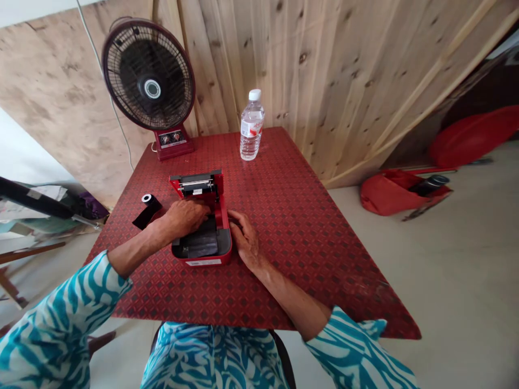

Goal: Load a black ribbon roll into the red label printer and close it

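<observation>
A small red and black label printer (203, 260) stands on the table with its lid (198, 183) raised. My left hand (187, 217) reaches across into the printer's open body, its fingers bent downward. The fingertips are hidden inside, so whatever they may hold does not show. Along the printer's right side lies my right hand (245, 237), touching the red casing with fingers stretched forward and thumb apart. Dark, glossy material (204, 243) covers the front of the printer's inside. Left of the printer, a black roll with a white core (147, 199) has a loose strip unrolled.
A maroon fan (150, 86) stands at the table's back left. A clear water bottle (251, 132) is upright near the back edge. The red patterned table (308, 232) meets a wooden wall behind. A red bag (389, 194) rests on the floor to the right.
</observation>
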Demonstrator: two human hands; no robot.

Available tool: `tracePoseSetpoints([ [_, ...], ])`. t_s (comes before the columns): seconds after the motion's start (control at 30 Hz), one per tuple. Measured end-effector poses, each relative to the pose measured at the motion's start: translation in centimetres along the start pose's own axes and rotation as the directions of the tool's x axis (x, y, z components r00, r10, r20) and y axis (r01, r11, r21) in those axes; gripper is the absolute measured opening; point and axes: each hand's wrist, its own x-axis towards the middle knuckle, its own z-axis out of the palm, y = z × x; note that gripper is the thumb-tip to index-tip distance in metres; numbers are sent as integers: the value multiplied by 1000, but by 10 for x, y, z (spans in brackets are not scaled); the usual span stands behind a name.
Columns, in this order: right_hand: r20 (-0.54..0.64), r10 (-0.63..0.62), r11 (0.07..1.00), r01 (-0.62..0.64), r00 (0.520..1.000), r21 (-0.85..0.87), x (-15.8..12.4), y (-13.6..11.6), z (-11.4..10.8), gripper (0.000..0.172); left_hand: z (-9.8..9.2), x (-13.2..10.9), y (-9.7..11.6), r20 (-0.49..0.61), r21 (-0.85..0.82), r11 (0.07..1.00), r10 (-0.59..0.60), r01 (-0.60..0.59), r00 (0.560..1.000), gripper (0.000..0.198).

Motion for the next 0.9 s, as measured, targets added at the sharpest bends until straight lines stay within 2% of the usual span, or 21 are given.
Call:
tracePoseSetpoints([
  [0.23,-5,16,1000,-16,1000,8,0,1,0,31,-13,10,5,288,93,992,51,-81,956,24],
  [0.33,2,17,1000,-17,1000,-5,-1,0,-1,31,-16,9,8,318,109,991,35,-73,947,29],
  [0.43,14,8,1000,-8,1000,-22,-1,-1,-2,32,-23,-5,15,225,26,996,78,-86,971,33],
  [0.5,15,2,1000,-1,1000,-25,-1,-1,-3,32,-36,-21,17,83,-89,990,116,-108,990,36],
  [0.53,15,4,1000,-3,1000,-21,-1,-1,-3,32,-45,-31,15,-6,-151,983,105,-105,994,38],
  [0.6,20,14,1000,-14,1000,-7,-1,0,-3,32,-66,-49,6,-175,-281,959,-23,-27,984,42],
  [0.63,22,20,1000,-20,1000,-1,-1,0,-3,32,-77,-58,-1,-234,-366,930,-113,20,966,43],
  [0.7,24,33,999,-33,999,8,-2,0,-3,33,-95,-70,-23,-328,-544,834,-308,88,893,43],
  [0.77,19,46,999,-47,999,19,-2,0,-3,33,-104,-74,-48,-450,-638,767,-441,66,777,37],
  [0.83,17,63,998,-63,998,26,-2,0,-2,33,-103,-71,-74,-485,-692,719,-531,67,694,28],
  [0.9,17,72,997,-72,997,25,-2,0,-2,33,-94,-60,-97,-445,-733,671,-599,114,666,24],
])
